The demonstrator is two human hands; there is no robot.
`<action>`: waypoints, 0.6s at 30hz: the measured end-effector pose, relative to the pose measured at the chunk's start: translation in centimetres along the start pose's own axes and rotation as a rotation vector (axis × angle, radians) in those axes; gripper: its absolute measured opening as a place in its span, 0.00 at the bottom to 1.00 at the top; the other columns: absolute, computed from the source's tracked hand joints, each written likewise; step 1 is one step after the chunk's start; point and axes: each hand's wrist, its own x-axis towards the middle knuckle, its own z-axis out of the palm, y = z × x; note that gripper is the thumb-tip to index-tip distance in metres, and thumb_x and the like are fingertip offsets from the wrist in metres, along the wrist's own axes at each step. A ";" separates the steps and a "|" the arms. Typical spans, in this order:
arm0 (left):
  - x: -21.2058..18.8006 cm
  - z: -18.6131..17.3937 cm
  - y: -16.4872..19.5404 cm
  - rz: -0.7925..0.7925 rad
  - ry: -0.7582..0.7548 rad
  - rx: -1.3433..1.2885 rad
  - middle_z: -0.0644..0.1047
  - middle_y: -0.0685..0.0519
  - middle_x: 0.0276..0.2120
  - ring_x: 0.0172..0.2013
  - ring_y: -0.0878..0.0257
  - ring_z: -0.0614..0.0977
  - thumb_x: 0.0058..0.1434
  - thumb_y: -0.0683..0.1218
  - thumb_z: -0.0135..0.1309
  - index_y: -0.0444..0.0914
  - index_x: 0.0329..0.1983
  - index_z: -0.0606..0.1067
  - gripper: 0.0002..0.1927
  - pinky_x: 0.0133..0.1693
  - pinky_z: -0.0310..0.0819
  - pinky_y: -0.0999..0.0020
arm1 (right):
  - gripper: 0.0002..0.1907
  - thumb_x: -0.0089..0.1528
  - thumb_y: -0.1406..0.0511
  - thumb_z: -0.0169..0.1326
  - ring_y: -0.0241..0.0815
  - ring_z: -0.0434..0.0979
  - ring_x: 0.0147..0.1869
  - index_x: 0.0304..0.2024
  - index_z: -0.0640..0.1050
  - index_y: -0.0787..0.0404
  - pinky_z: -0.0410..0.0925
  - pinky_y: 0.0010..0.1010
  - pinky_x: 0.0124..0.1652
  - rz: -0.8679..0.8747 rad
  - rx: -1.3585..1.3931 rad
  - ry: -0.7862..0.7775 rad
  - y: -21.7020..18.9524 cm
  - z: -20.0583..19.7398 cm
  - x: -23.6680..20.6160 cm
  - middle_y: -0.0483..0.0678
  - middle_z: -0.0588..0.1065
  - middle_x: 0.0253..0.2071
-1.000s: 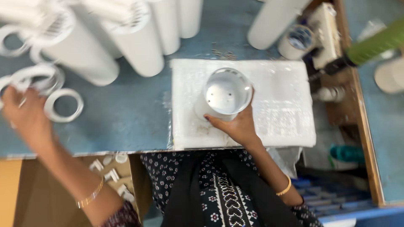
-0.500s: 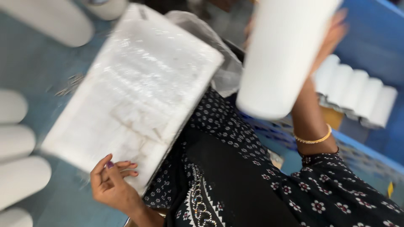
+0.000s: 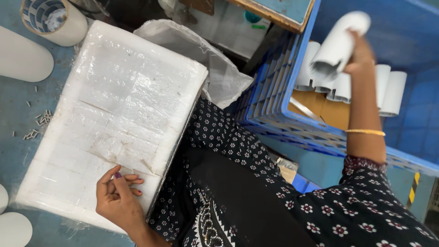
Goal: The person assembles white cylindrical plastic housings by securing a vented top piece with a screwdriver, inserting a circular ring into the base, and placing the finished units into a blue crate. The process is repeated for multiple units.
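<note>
Right hand (image 3: 361, 52) at 1 o'clock, arm stretched out over the blue plastic crate (image 3: 274, 105). Fingers closed around a white cylindrical tube (image 3: 338, 43), gripped near its lower, open end; the tube is tilted, its far end pointing toward 1 o'clock. It sits above a row of similar white tubes (image 3: 386, 91) lying side by side in the crate, open ends facing the camera. Can't tell whether the held tube touches the ones below. Brown cardboard (image 3: 327, 112) lies in the crate beneath the row. Gold bangle (image 3: 365, 132) on the right wrist.

Left hand (image 3: 118, 196) at 7 o'clock, holding nothing. Fingers loosely curled, tips resting on the near edge of the white foam slab wrapped in clear film (image 3: 114, 114).

The slab lies tilted on the blue worktop (image 3: 18, 119) and fills most of the left half of the frame. Crumpled clear plastic bag (image 3: 215, 68) just beside its 2 o'clock corner. Roll with a lattice core (image 3: 52, 20) at 11 o'clock, close to the slab's far corner. Rounded white tube end (image 3: 23, 57) at 10 o'clock, two more white tube ends (image 3: 13, 228) at 8 o'clock. Small metal bits (image 3: 39, 123) scattered on the worktop at 9 o'clock, just beside the slab's edge.
</note>
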 end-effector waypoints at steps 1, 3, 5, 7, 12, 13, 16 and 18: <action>0.0 0.0 0.1 -0.013 0.000 0.023 0.80 0.45 0.32 0.28 0.64 0.81 0.74 0.36 0.46 0.28 0.53 0.74 0.10 0.25 0.68 0.76 | 0.23 0.72 0.56 0.62 0.52 0.79 0.57 0.61 0.74 0.64 0.74 0.45 0.58 0.043 -0.085 0.029 2.1 0.5 0.8 0.54 0.77 0.54; -0.2 0.1 0.3 -0.032 0.002 0.050 0.80 0.45 0.32 0.28 0.65 0.81 0.74 0.36 0.46 0.28 0.53 0.75 0.09 0.25 0.68 0.77 | 0.22 0.71 0.56 0.62 0.54 0.79 0.55 0.59 0.74 0.65 0.74 0.46 0.56 0.069 -0.277 0.091 6.3 2.1 1.9 0.55 0.77 0.52; -0.2 0.1 0.5 -0.044 0.007 0.059 0.80 0.46 0.31 0.28 0.65 0.80 0.75 0.37 0.46 0.28 0.52 0.75 0.09 0.25 0.67 0.77 | 0.22 0.71 0.56 0.62 0.55 0.79 0.53 0.57 0.74 0.66 0.74 0.47 0.54 0.032 -0.507 0.176 9.8 3.9 2.5 0.57 0.77 0.50; -0.3 0.2 0.5 -0.041 0.012 0.072 0.80 0.46 0.31 0.27 0.66 0.80 0.74 0.37 0.46 0.28 0.52 0.75 0.09 0.25 0.67 0.77 | 0.22 0.70 0.56 0.62 0.57 0.79 0.51 0.55 0.75 0.67 0.73 0.47 0.52 -0.086 -0.780 0.262 13.2 5.2 2.6 0.58 0.77 0.48; -0.4 0.1 0.5 -0.050 0.029 0.072 0.80 0.46 0.31 0.27 0.66 0.80 0.74 0.36 0.47 0.28 0.52 0.75 0.09 0.25 0.66 0.78 | 0.22 0.68 0.55 0.62 0.60 0.80 0.46 0.50 0.75 0.69 0.73 0.49 0.46 -0.343 -1.213 0.403 16.1 7.2 2.6 0.61 0.77 0.42; -0.4 0.0 0.4 -0.059 0.030 0.081 0.80 0.46 0.31 0.27 0.66 0.80 0.74 0.37 0.47 0.29 0.52 0.75 0.09 0.25 0.66 0.78 | 0.22 0.67 0.55 0.62 0.61 0.80 0.45 0.49 0.75 0.69 0.73 0.49 0.45 -0.372 -1.222 0.380 15.5 7.0 3.0 0.62 0.77 0.41; -0.3 -0.3 0.3 -0.071 0.012 0.072 0.80 0.46 0.31 0.27 0.66 0.80 0.74 0.37 0.46 0.29 0.52 0.75 0.09 0.25 0.66 0.78 | 0.23 0.66 0.55 0.62 0.63 0.80 0.43 0.46 0.75 0.70 0.73 0.50 0.42 -0.439 -1.333 0.361 13.8 6.5 3.6 0.64 0.77 0.38; -0.2 -0.4 0.1 -0.063 -0.002 0.057 0.80 0.46 0.31 0.27 0.66 0.80 0.75 0.37 0.46 0.29 0.53 0.75 0.09 0.25 0.66 0.78 | 0.23 0.65 0.55 0.62 0.65 0.80 0.41 0.45 0.75 0.71 0.72 0.50 0.40 -0.492 -1.411 0.314 12.7 6.1 3.9 0.65 0.78 0.36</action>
